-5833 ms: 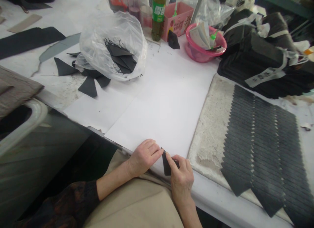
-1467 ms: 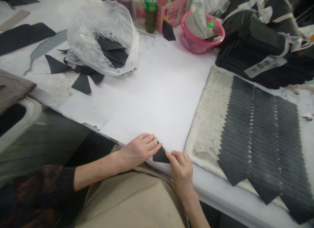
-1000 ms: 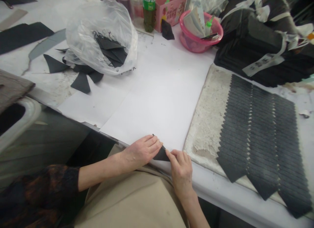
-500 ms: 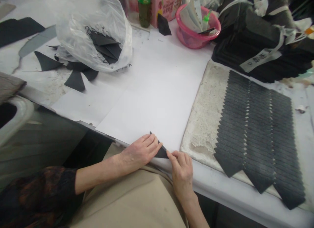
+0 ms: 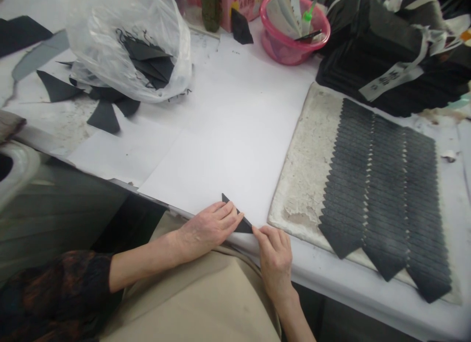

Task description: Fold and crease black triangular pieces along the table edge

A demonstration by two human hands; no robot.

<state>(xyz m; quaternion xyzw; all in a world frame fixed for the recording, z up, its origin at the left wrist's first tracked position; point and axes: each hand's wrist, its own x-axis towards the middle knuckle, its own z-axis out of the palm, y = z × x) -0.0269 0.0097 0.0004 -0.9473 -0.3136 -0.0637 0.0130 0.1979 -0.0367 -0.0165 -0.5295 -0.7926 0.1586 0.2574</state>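
White tbl (image 5: 228, 126), board (image 5: 300, 185) on R w/ overlapping blk rows (image 5: 384, 185).
Clear bag (image 5: 162, 18), back L, holds loose blk cutouts (image 5: 149, 62). L hand (image 5: 211, 225): fingers close tog. over small blk pc (image 5: 244, 226), can't tell if pinching. R hand (image 5: 274, 249): thumb & index pinch pc's R end. Pc's at tbl's near edge, btwn hands.

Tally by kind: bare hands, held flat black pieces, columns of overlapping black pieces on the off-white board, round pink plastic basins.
Bare hands: 2 (left hand, right hand)
Held flat black piece: 1
Columns of overlapping black pieces: 3
Round pink plastic basin: 1
Total: 7
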